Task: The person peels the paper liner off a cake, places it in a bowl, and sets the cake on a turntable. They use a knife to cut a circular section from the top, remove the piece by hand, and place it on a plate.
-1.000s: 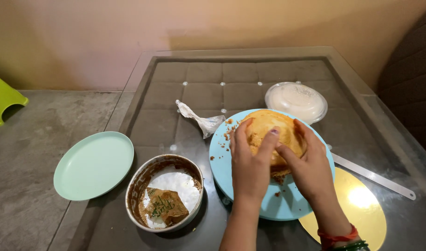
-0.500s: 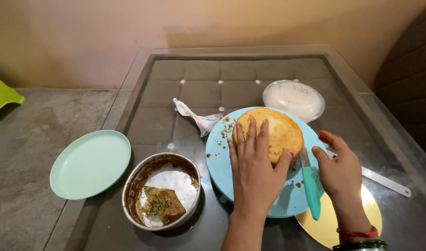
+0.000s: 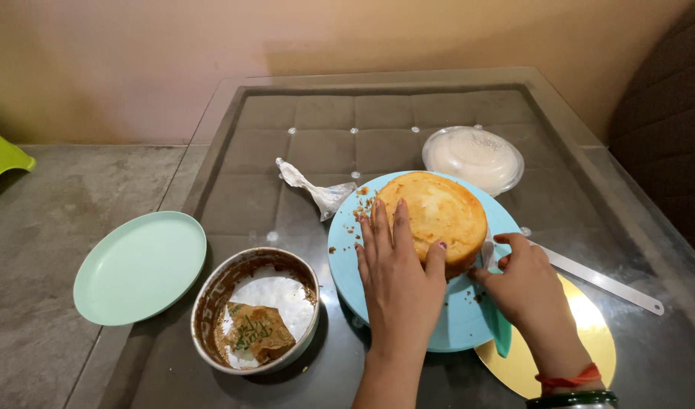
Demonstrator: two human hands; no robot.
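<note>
A crumpled clear plastic wrapper lies on the table just beside the blue plate.

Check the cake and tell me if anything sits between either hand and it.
Nothing visible does. The left hand lies flat on the blue plate, its fingers against the cake. The right hand holds a teal-handled knife at the cake's right edge.
</note>
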